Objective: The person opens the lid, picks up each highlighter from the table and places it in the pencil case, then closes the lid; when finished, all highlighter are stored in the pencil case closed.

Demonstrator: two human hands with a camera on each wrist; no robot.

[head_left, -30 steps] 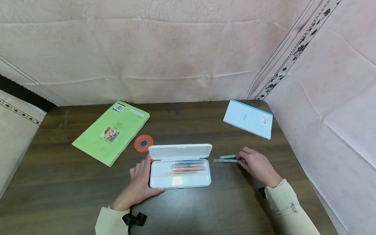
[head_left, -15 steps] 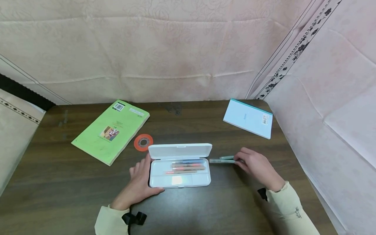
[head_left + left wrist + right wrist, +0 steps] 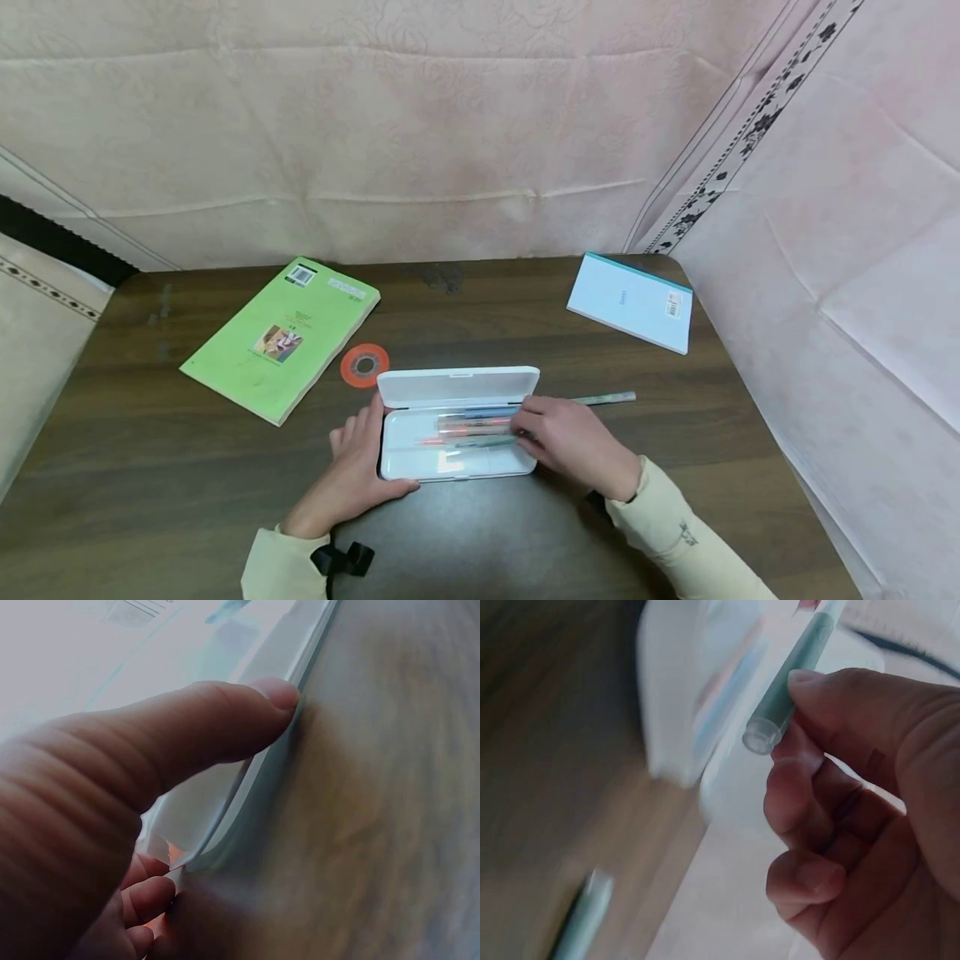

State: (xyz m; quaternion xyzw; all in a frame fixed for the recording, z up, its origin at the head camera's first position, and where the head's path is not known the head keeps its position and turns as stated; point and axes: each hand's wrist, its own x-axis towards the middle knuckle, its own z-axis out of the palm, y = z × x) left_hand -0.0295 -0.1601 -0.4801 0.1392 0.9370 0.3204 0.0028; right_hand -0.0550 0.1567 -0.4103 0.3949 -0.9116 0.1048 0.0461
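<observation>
A white pencil case (image 3: 405,457) lies with its lid (image 3: 457,387) raised, several pens (image 3: 474,422) inside. My left hand (image 3: 356,471) holds its left end, thumb along the front edge and fingers at the side and rear corner. Over the right end of the case, my right hand (image 3: 573,437) pinches a green pen (image 3: 799,675) between thumb and fingers. That pen points left above the other pens; whether it touches them I cannot tell. A second green pen (image 3: 609,398) lies on the table behind the right hand, partly hidden by it.
On the wooden table (image 3: 465,542), a green book (image 3: 285,333) lies at the left, with an orange tape roll (image 3: 348,367) between it and the case. A light blue notebook (image 3: 630,304) rests at the back right. Patterned cloth (image 3: 450,133) hangs behind the table.
My right hand has moved left with one green pen, from beside the case to over its right end. The other green pen stays on the table. My left hand keeps its place.
</observation>
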